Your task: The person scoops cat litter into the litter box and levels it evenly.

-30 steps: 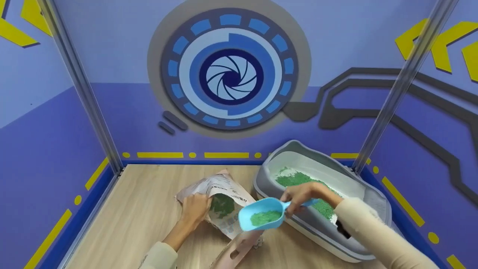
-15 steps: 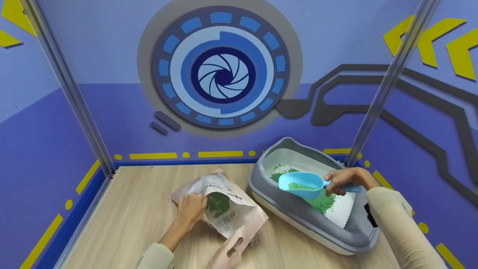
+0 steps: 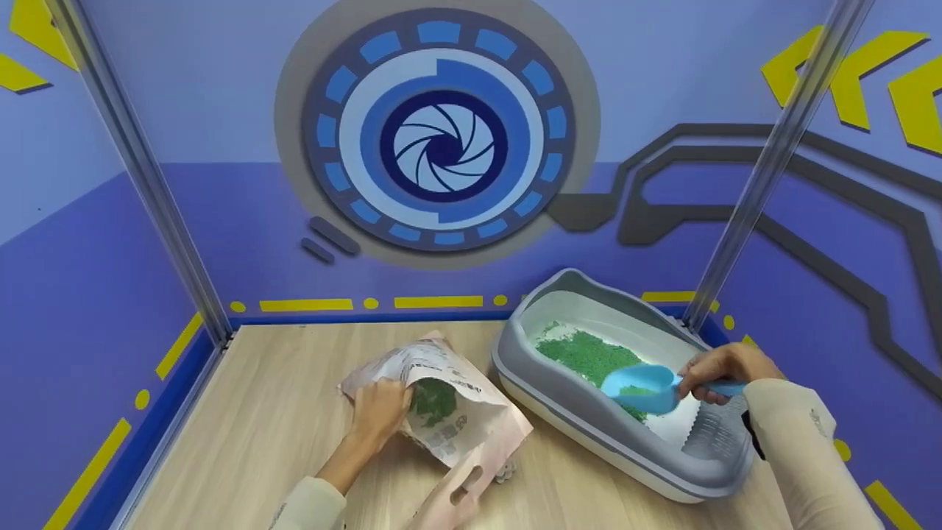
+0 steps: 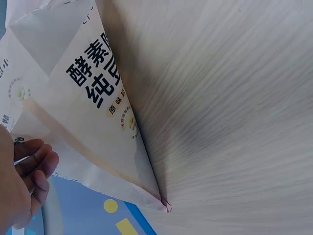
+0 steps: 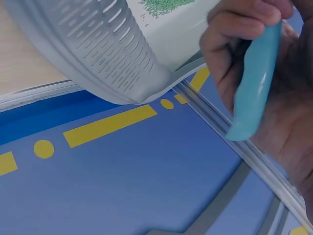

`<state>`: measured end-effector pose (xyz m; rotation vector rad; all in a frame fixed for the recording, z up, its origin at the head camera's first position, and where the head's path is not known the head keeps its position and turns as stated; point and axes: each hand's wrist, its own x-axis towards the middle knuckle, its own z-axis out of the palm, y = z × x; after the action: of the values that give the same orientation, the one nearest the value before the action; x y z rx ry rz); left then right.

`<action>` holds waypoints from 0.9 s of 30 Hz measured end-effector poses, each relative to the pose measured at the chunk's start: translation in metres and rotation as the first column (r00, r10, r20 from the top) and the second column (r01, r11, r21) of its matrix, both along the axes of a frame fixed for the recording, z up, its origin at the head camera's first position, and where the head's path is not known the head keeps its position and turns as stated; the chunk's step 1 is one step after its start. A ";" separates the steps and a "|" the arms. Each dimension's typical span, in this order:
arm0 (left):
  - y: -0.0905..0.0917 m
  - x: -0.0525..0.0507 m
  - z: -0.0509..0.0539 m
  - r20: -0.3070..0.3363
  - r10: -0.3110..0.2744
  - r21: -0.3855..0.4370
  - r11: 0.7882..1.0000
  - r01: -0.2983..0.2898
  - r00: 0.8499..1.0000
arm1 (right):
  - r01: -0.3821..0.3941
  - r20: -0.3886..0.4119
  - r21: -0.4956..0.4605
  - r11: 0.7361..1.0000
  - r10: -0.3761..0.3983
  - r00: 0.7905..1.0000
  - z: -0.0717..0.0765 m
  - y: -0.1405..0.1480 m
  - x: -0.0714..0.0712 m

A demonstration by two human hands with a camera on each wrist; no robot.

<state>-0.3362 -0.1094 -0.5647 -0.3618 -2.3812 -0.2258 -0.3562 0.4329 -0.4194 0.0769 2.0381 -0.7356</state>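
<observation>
Head cam: L hand [image 3: 379, 412] pinches the bag [image 3: 464, 423] at the L side of its mouth, approx mid tabletop [image 3: 287, 412]; bag gapes twd front R, green granules [image 3: 434, 401] inside, handle flap stretching twd the front. R hand [image 3: 725, 372] grasps a blue scoop [image 3: 655, 403] by its handle, some granules in the bowl, over the gray tray [image 3: 589, 419] nr its front long rim; can't tell if touching. Tray sits aslant in the back R corner, more granules on its floor. Bag-tray gap slim; wider stretch of wood from bag to L edge, narrower strip to back edge. L wrist cam: L fingers curled at bag's edge, printed side twd cam, lots of wood alongside. R wrist cam: R fingers wrapped rnd scoop handle; tray's slotted end v. close to tabletop edge, metal strip [image 5: 41, 94] + blue wall [image 5: 122, 166] just beyond, so little room that side.
</observation>
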 end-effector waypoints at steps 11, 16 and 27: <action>0.000 0.000 0.004 0.006 -0.003 0.001 1.000 0.003 1.000 | -0.032 0.176 0.168 0.985 0.002 0.984 -0.012 0.001 0.000; 0.000 -0.002 0.005 0.010 -0.004 0.004 1.000 0.004 1.000 | 0.023 0.243 0.209 0.978 -0.075 0.967 -0.008 0.004 0.002; -0.001 0.000 0.002 -0.002 -0.018 -0.004 1.000 0.018 1.000 | -0.029 0.000 0.275 0.961 0.030 1.000 -0.002 0.003 0.010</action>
<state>-0.3362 -0.1100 -0.5622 -0.3845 -2.3778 -0.2292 -0.3464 0.4359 -0.4209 0.2044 2.1299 -0.4299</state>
